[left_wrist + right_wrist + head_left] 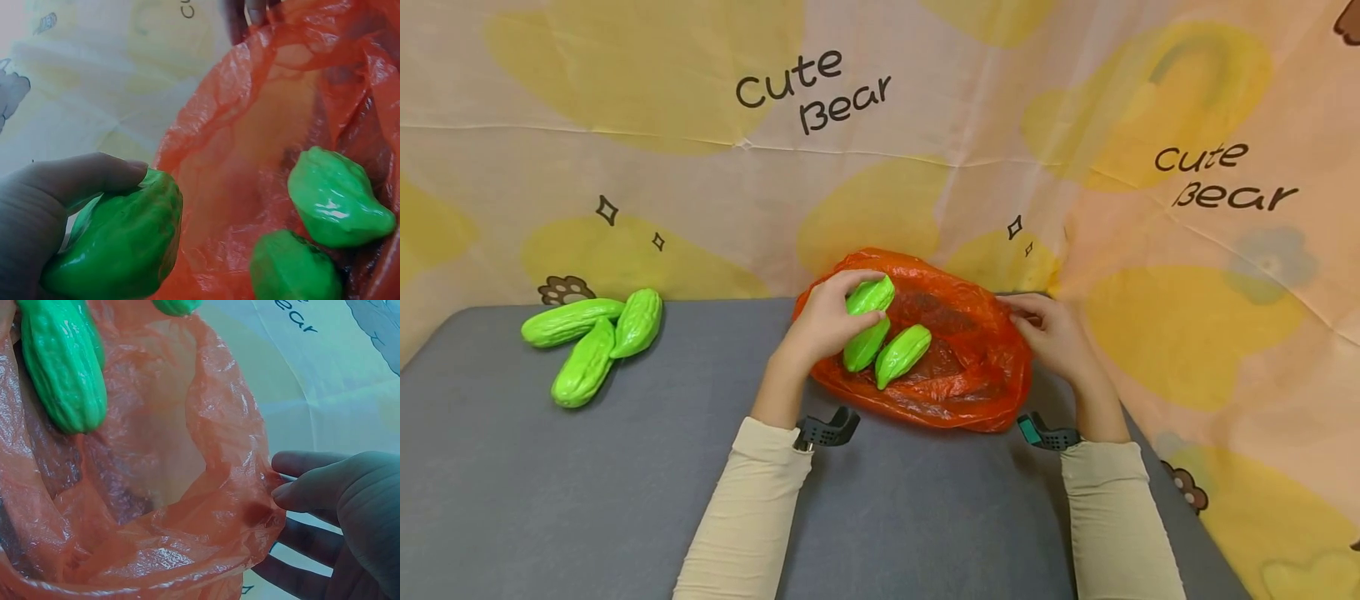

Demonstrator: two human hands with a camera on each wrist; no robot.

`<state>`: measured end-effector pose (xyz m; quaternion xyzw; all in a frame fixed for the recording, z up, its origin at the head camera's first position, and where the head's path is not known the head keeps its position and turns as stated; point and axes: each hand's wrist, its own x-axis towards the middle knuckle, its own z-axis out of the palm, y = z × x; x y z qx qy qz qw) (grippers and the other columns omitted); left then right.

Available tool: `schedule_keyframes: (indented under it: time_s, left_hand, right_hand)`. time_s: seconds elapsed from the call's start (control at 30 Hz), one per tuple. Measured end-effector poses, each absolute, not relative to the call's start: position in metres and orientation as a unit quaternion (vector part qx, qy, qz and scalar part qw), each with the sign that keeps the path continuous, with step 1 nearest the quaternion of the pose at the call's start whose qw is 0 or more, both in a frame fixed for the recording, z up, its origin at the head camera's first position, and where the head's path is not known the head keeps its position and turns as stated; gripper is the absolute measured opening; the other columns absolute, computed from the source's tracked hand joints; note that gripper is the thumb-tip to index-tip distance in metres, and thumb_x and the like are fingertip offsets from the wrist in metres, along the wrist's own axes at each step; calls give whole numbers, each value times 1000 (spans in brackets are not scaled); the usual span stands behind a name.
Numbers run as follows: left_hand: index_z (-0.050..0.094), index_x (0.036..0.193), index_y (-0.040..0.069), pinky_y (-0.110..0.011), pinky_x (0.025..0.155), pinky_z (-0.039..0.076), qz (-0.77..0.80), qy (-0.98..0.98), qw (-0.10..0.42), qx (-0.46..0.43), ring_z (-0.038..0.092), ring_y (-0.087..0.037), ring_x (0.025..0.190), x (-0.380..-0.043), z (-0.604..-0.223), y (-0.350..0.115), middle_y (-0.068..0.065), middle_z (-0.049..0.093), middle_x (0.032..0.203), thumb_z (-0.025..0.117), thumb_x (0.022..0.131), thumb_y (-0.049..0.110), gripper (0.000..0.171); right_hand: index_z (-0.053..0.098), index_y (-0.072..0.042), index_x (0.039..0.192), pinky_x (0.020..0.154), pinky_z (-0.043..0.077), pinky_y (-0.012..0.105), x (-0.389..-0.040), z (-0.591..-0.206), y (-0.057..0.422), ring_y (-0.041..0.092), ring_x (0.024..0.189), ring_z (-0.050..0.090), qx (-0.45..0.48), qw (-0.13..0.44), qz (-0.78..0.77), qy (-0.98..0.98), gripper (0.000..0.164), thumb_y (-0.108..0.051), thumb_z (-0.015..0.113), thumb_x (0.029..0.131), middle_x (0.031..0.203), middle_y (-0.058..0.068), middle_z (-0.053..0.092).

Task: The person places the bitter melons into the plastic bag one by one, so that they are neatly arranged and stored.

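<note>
An orange-red plastic bag (970,392) lies spread with its mouth open upward on the grey table. My left hand (831,317) grips a bright green, ridged bitter melon (872,295) between thumb and fingers, over the bag's left side. In the left wrist view, that bitter melon (125,244) sits in the hand, apart from the others. Two more bitter melons, one on the left (865,346) and one nearer the middle (904,356), rest inside the bag. On the far right, my right hand (1051,333) pinches the bag's rim; thumb and forefinger meet at the film in the right wrist view.
Several bitter melons (583,364) lie touching in a cluster on the left of the grey table (587,500). A printed cloth (685,183) hangs behind the table and along its right side, close to the bag and my right arm.
</note>
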<state>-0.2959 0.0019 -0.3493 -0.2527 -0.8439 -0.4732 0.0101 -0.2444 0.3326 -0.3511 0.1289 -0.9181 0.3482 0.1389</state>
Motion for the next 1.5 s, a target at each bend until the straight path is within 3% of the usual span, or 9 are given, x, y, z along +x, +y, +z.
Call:
schedule_keyframes:
  time_s: [0.67,1.2,1.3,1.43,1.5]
  left_hand:
    - [57,142,18,-49,114,43,-451,-857,-15,-250,50,-27,138,-298,-359,10,-6,53,149,74,92,21,54]
    - [59,141,17,-47,106,49,-425,-867,-30,-258,56,-27,125,-296,-359,16,-6,59,143,74,90,19,52]
    - [59,140,17,-46,104,49,-421,-869,-28,-259,56,-26,122,-295,-357,16,-6,59,141,74,90,19,52]
    - [59,140,17,-45,103,50,-418,-869,-30,-263,57,-26,121,-295,-356,14,-5,60,140,74,90,19,53]
    - [59,140,18,-45,103,50,-416,-870,-31,-264,57,-26,121,-295,-356,13,-5,59,141,74,90,19,53]
  right_hand:
    - [71,-1,125,79,43,0,-245,-352,334,39,109,68,137,145,344,-917,31,4,60,96,125,23,70]
    - [70,0,127,80,43,0,-246,-353,334,39,111,68,132,138,347,-918,32,5,58,97,127,24,68]
    - [70,0,126,83,52,10,-246,-354,335,39,111,68,129,138,341,-921,32,5,58,97,126,24,69]
    - [70,0,126,89,59,39,-246,-353,334,38,111,68,127,136,335,-924,32,5,58,97,126,23,69]
    - [70,0,126,89,59,39,-246,-353,334,38,111,68,126,136,336,-923,32,5,58,97,126,23,69]
